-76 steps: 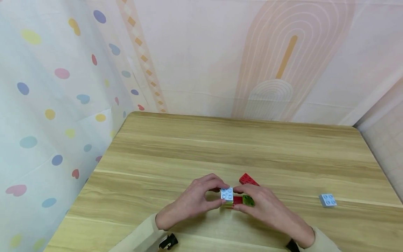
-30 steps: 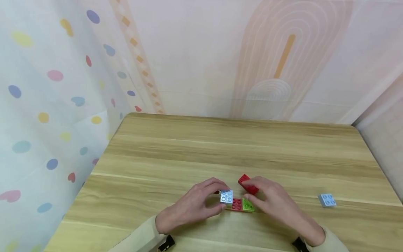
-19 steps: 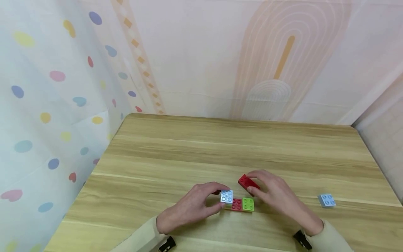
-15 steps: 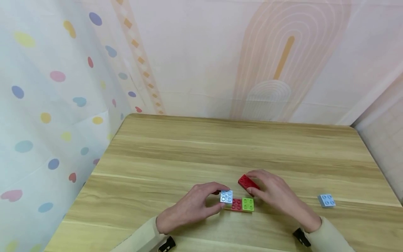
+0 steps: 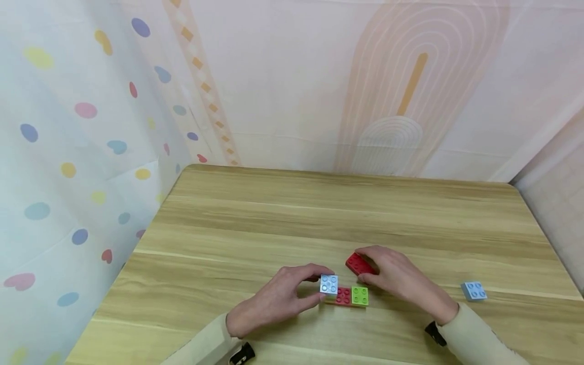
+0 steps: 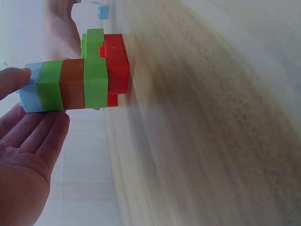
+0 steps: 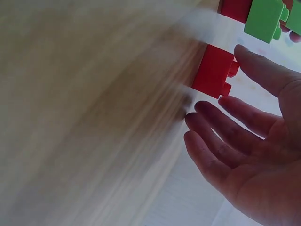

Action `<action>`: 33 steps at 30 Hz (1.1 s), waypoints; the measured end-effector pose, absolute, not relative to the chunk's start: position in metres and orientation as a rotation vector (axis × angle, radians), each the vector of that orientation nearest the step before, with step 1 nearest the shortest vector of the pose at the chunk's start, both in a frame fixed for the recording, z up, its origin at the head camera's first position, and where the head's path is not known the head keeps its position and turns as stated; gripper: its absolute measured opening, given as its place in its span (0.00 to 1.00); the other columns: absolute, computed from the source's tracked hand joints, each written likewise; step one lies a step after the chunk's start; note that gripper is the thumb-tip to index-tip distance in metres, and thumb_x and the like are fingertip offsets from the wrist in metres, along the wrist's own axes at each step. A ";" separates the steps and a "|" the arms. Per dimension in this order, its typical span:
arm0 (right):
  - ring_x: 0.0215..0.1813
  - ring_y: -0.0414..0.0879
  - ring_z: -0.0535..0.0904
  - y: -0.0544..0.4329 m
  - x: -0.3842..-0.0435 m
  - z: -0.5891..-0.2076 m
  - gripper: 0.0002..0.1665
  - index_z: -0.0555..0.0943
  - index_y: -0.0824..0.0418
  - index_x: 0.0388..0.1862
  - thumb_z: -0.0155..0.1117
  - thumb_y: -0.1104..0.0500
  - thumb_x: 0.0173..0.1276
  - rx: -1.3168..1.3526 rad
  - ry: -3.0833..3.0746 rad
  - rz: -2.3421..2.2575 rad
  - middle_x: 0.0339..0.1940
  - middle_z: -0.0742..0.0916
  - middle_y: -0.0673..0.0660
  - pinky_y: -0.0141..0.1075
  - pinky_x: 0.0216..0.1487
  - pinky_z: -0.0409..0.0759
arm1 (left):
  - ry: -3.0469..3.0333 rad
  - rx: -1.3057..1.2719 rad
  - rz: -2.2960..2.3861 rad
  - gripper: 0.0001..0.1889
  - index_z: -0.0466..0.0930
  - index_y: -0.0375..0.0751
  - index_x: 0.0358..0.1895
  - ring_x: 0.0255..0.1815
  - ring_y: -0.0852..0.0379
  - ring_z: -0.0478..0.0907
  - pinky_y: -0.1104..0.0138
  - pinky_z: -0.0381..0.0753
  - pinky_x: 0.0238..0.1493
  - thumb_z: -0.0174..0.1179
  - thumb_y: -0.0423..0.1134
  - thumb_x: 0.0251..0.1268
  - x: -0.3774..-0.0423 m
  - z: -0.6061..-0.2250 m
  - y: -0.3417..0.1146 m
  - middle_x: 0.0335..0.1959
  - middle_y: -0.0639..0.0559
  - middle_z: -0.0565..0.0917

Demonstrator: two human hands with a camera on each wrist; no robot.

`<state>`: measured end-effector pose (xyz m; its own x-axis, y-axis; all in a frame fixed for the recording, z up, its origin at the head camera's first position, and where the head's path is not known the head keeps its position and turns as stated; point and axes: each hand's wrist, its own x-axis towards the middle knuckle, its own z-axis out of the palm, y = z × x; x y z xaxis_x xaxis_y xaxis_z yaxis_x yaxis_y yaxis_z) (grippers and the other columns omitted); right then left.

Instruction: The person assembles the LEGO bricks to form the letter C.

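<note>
The left hand (image 5: 276, 296) pinches the light-blue top brick (image 5: 328, 284) of the left-hand stack (image 6: 73, 84). The right hand (image 5: 401, 276) grips the red brick (image 5: 359, 264), on the table (image 5: 274, 218) just far of the green-topped base (image 5: 343, 296); pinching lower, below its studs, would probably hold surer.

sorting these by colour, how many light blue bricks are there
2: the top brick on the stack, pinched by the left hand, and the lone brick on the table, right of the right hand. Others may be hidden.
</note>
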<state>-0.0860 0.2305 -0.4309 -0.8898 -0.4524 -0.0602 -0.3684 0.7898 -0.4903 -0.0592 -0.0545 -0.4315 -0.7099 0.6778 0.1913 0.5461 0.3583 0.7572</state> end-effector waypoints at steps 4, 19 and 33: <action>0.51 0.48 0.81 0.229 -0.087 -0.430 0.29 0.80 0.64 0.65 0.75 0.57 0.67 -0.656 2.794 -0.692 0.58 0.86 0.60 0.45 0.48 0.82 | 2.441 1.080 1.308 0.19 0.80 0.43 0.62 0.57 0.56 0.84 0.63 0.81 0.62 0.68 0.34 0.70 -0.059 -0.432 -0.054 0.57 0.53 0.87; 0.50 0.55 0.83 0.233 -0.082 -0.421 0.29 0.80 0.68 0.65 0.72 0.67 0.63 -0.639 2.863 -0.795 0.56 0.86 0.66 0.47 0.45 0.86 | 2.371 0.930 1.433 0.19 0.79 0.40 0.63 0.60 0.52 0.83 0.65 0.81 0.61 0.66 0.31 0.71 -0.070 -0.432 -0.051 0.59 0.48 0.85; 0.43 0.45 0.79 0.236 -0.075 -0.407 0.28 0.80 0.63 0.66 0.66 0.69 0.65 -0.674 2.935 -1.019 0.57 0.86 0.59 0.43 0.42 0.84 | 2.372 0.907 1.514 0.19 0.78 0.37 0.63 0.60 0.49 0.83 0.59 0.81 0.62 0.65 0.30 0.71 -0.083 -0.434 -0.046 0.58 0.46 0.85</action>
<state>-0.0746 0.2361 -0.4071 -0.9095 -0.3792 0.1703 -0.4032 0.7050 -0.5835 -0.0829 -0.0463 -0.4337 -0.7964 0.5823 0.1634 0.3935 0.2937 0.8712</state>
